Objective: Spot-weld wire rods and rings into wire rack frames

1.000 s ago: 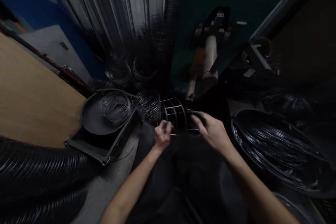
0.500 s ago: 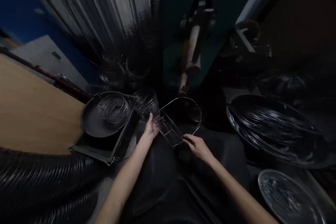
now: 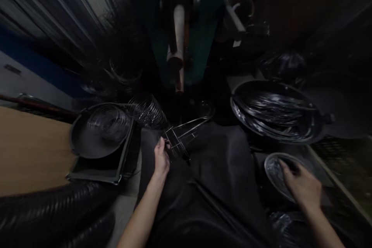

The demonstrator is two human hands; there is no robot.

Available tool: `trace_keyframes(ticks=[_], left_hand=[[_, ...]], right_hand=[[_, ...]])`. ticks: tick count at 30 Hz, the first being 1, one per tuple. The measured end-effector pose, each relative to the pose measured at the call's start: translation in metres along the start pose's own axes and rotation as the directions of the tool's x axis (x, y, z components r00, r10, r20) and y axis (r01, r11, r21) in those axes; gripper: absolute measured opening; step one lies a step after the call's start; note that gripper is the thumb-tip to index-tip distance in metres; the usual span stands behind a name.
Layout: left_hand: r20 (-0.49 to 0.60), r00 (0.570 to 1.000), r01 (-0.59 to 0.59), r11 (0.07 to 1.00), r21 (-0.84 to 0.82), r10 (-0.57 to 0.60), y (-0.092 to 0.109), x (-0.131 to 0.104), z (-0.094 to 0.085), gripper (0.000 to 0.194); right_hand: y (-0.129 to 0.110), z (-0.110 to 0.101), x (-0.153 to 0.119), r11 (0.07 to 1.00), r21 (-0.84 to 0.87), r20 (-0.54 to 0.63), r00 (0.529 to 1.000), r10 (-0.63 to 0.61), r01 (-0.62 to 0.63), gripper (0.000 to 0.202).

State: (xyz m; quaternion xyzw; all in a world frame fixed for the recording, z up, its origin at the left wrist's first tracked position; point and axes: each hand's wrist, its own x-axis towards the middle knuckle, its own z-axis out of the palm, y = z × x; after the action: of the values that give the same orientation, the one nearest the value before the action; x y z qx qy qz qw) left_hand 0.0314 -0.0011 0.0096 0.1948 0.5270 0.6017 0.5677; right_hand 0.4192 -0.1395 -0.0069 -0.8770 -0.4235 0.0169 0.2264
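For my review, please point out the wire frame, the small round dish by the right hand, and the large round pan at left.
Wire frame (image 3: 190, 130): head view, on a long side wire.
Small round dish (image 3: 266, 171): head view, on its left rim.
Large round pan (image 3: 83, 137): head view, on its bare floor.

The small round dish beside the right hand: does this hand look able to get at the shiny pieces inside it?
Yes, probably: the right hand is over the small round dish, whose top looks open, and no lid shows over the shiny pieces. Whether the fingers touch them is unclear.
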Motion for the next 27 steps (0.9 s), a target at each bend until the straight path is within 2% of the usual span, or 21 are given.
trace_keyframes(ticks=[1,2,3,6,8,11,13,15,17,20,21,22,23,24,25,26,27], left_hand=[[-0.042,0.999,-0.01,1.0,0.0,0.01,-0.003,-0.004,-0.001,0.039],[-0.075,0.997,-0.026,1.0,-0.004,0.025,-0.005,-0.007,-0.002,0.039],[-0.092,0.995,-0.045,0.999,-0.008,0.044,-0.006,-0.01,-0.002,0.039],[-0.048,0.993,-0.108,0.994,-0.022,0.107,-0.005,-0.015,-0.001,0.045],[0.002,0.991,-0.136,0.991,-0.022,0.136,-0.002,-0.017,0.001,0.047],[0.03,0.981,-0.193,0.981,-0.006,0.193,0.004,-0.018,0.001,0.046],[0.04,0.972,-0.233,0.972,0.005,0.233,0.008,-0.016,-0.002,0.046],[0.043,0.968,-0.25,0.968,0.029,0.249,0.011,-0.012,-0.005,0.044],[0.028,0.972,-0.234,0.97,0.062,0.233,0.014,-0.007,-0.007,0.042],[-0.004,0.983,-0.184,0.976,0.118,0.185,0.017,0.0,-0.006,0.043],[-0.01,0.984,-0.176,0.975,0.134,0.179,0.019,0.002,-0.005,0.043],[-0.007,0.983,-0.181,0.972,0.148,0.184,0.021,0.004,-0.004,0.042],[0.001,0.979,-0.201,0.968,0.152,0.203,0.022,0.007,-0.004,0.041],[0.011,0.972,-0.232,0.962,0.146,0.233,0.024,0.01,-0.003,0.04],[0.022,0.963,-0.27,0.954,0.132,0.269,0.026,0.014,-0.003,0.038],[0.034,0.95,-0.311,0.944,0.113,0.309,0.028,0.018,-0.002,0.036],[0.044,0.936,-0.351,0.932,0.092,0.348,0.029,0.022,0.0,0.034]], right_hand=[[-0.02,0.001,0.002,0.989,0.092,-0.016,0.994,-0.112,0.113,0.043],[-0.046,0.001,0.005,0.949,0.188,-0.011,0.967,-0.254,0.252,0.04],[-0.074,0.0,0.008,0.881,0.268,-0.001,0.915,-0.404,0.389,0.037],[-0.155,-0.002,0.027,0.682,0.29,0.011,0.71,-0.704,0.672,0.038],[-0.192,0.001,0.039,0.565,0.216,0.07,0.565,-0.822,0.796,0.043],[-0.219,0.008,0.051,0.395,0.136,0.179,0.37,-0.912,0.908,0.043],[-0.224,0.014,0.054,0.309,0.121,0.216,0.279,-0.936,0.943,0.037],[-0.227,0.019,0.056,0.259,0.118,0.232,0.227,-0.946,0.959,0.03],[-0.23,0.021,0.055,0.245,0.128,0.251,0.208,-0.945,0.961,0.026],[-0.231,0.016,0.055,0.314,0.166,0.276,0.262,-0.925,0.935,0.024],[-0.225,0.014,0.056,0.349,0.188,0.268,0.294,-0.917,0.918,0.027],[-0.214,0.011,0.058,0.398,0.21,0.248,0.345,-0.905,0.893,0.032],[-0.198,0.008,0.059,0.472,0.223,0.217,0.429,-0.877,0.853,0.037],[-0.176,0.005,0.06,0.575,0.214,0.174,0.548,-0.818,0.79,0.039],[-0.148,0.002,0.058,0.7,0.18,0.131,0.689,-0.713,0.691,0.038],[-0.117,-0.001,0.054,0.827,0.12,0.093,0.824,-0.56,0.549,0.037],[-0.083,-0.003,0.048,0.929,0.029,0.061,0.927,-0.371,0.37,0.035]])
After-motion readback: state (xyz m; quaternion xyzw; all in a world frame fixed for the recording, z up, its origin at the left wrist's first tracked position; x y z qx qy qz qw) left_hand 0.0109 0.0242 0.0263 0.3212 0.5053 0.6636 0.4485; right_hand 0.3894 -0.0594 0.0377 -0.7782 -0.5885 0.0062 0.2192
